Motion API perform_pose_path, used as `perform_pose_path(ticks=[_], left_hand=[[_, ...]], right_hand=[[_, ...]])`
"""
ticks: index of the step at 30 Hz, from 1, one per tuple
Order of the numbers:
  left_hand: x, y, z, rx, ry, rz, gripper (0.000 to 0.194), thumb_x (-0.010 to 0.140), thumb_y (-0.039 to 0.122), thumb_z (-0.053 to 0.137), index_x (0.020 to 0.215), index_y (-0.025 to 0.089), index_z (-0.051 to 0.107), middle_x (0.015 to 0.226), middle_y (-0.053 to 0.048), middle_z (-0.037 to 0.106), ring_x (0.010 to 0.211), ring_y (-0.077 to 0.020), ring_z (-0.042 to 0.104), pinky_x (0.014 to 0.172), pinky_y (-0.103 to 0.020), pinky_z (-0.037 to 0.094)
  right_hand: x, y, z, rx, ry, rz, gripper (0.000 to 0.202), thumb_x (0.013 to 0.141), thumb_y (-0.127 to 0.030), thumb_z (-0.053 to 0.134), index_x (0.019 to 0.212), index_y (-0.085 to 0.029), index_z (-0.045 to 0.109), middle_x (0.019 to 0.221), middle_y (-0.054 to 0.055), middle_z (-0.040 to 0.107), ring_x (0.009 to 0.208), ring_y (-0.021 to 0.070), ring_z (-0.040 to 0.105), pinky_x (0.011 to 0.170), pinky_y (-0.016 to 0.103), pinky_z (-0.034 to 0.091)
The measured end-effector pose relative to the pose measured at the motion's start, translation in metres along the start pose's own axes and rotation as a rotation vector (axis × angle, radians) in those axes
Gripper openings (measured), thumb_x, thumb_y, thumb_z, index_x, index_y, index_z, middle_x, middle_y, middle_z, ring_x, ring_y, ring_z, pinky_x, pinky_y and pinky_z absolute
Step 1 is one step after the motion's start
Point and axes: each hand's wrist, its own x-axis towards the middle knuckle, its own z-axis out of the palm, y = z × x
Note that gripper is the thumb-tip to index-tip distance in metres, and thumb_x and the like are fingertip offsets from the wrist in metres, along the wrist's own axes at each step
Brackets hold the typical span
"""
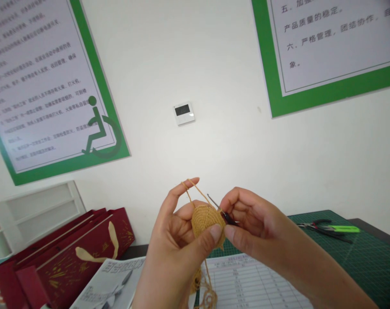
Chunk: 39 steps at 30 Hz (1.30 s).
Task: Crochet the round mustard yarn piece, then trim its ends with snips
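The mustard-coloured crocheted piece point(203, 219) is resting between the two hands, mostly in the left hand point(178, 236), whose thumb is pressing its near face while other fingers are supporting it from behind. The left index finger is pointing upward and carrying a loop of yarn point(209, 297), with one strand slanting down toward the piece's right edge. The right hand point(256, 219) is sitting just beside that edge, pinching the dark handle of a crochet hook point(228, 218) between thumb and fingers; the metal tip is pointing up and to the left. Whether the hook is passing through a stitch, I cannot tell. Below the hands, loose yarn is bunching near a printed sheet point(246, 279), and a green cutting mat point(369, 266) is lying beyond the right forearm
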Motion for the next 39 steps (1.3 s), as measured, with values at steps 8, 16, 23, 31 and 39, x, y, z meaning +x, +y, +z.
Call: perform_pose_path(ticks=[8, 16, 23, 31, 39], left_hand=[[0.0004, 0.0025, 0.0022, -0.021, 0.033, -0.039, 0.072, 0.076, 0.011, 0.081, 0.139, 0.024, 0.049, 0.077, 0.000, 0.066, 0.068, -0.0143, 0.061, 0.064, -0.025, 0.047], [0.0043, 0.0006, 0.0001, -0.117, -0.002, -0.027, 0.069, 0.073, 0.003, 0.080, 0.134, 0.019, 0.052, 0.072, 0.000, 0.067, 0.061, -0.0105, 0.056, 0.059, -0.021, 0.045], [0.0024, 0.0009, -0.0002, -0.156, -0.017, -0.027, 0.065, 0.074, 0.000, 0.078, 0.132, 0.019, 0.053, 0.070, 0.002, 0.067, 0.060, -0.0088, 0.056, 0.059, -0.019, 0.045], [0.0014, 0.0017, 0.0016, -0.099, 0.002, -0.032, 0.064, 0.078, 0.008, 0.078, 0.134, 0.022, 0.051, 0.076, 0.000, 0.066, 0.065, -0.0114, 0.057, 0.061, -0.022, 0.045], [0.0007, 0.0015, 0.0016, -0.086, 0.003, -0.027, 0.067, 0.078, 0.009, 0.079, 0.136, 0.022, 0.049, 0.078, -0.001, 0.065, 0.065, -0.0117, 0.057, 0.061, -0.023, 0.044]], right_hand=[[-0.0011, 0.0023, -0.0003, 0.026, 0.038, 0.012, 0.017, 0.089, -0.029, 0.071, 0.093, -0.022, 0.056, 0.082, -0.003, 0.056, 0.073, 0.0110, 0.050, 0.063, 0.023, 0.039], [0.0009, 0.0032, 0.0007, 0.062, 0.041, 0.005, 0.019, 0.085, -0.022, 0.072, 0.094, -0.022, 0.055, 0.083, -0.003, 0.058, 0.074, 0.0110, 0.051, 0.063, 0.022, 0.039], [-0.0003, 0.0024, 0.0001, 0.103, 0.030, 0.027, 0.021, 0.083, -0.016, 0.073, 0.094, -0.022, 0.056, 0.081, -0.004, 0.058, 0.070, 0.0087, 0.050, 0.060, 0.020, 0.037], [0.0005, -0.0007, 0.0015, 0.078, 0.033, 0.034, 0.024, 0.083, -0.030, 0.076, 0.091, -0.023, 0.055, 0.078, -0.005, 0.055, 0.064, 0.0083, 0.046, 0.057, 0.021, 0.034], [0.0019, 0.0007, 0.0021, 0.060, 0.053, 0.034, 0.028, 0.079, -0.032, 0.080, 0.089, -0.022, 0.056, 0.078, -0.004, 0.056, 0.066, 0.0095, 0.048, 0.058, 0.022, 0.036]])
